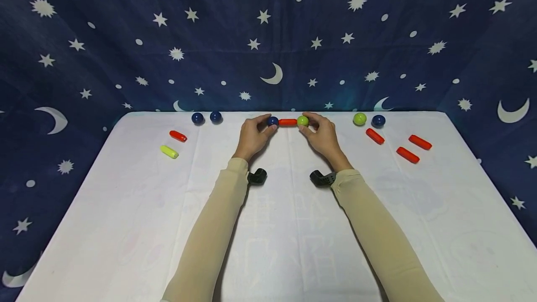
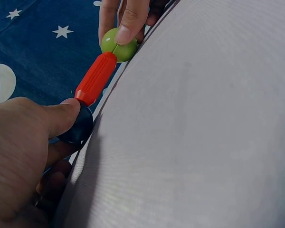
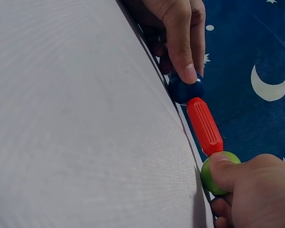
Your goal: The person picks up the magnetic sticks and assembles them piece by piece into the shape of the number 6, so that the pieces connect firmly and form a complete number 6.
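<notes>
A red rod (image 1: 287,122) lies between a dark blue ball (image 1: 272,121) and a green ball (image 1: 302,121), end to end near the table's back edge. My left hand (image 1: 251,137) pinches the blue ball between thumb and fingers. On the other side my right hand (image 1: 322,138) pinches the green ball the same way. In the left wrist view the red rod (image 2: 96,80) meets both balls. The right wrist view shows my right thumb over the green ball (image 3: 220,172), with the blue ball (image 3: 186,89) at the rod's far end.
Two blue balls (image 1: 216,117), a short red rod (image 1: 178,136) and a yellow-green rod (image 1: 169,151) lie at the left. At the right are a green ball (image 1: 359,119), a blue ball (image 1: 378,121) and several red rods (image 1: 408,155). A starry curtain (image 1: 268,50) hangs behind the white table (image 1: 268,246).
</notes>
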